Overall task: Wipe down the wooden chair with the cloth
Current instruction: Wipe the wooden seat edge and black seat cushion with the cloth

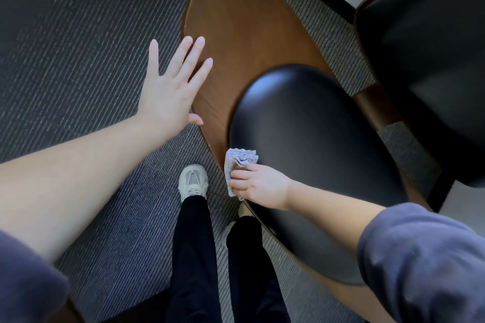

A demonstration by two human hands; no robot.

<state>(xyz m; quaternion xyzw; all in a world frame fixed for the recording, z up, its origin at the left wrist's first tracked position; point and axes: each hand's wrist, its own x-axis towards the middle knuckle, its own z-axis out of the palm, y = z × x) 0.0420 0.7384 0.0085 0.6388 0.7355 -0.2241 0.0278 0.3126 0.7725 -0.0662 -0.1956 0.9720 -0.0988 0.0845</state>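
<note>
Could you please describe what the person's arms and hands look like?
The left hand and right hand are bare: no gloves, rings or watch show. The left sleeve and right sleeve are blue-grey fabric, pushed up well past the wrists.
</note>
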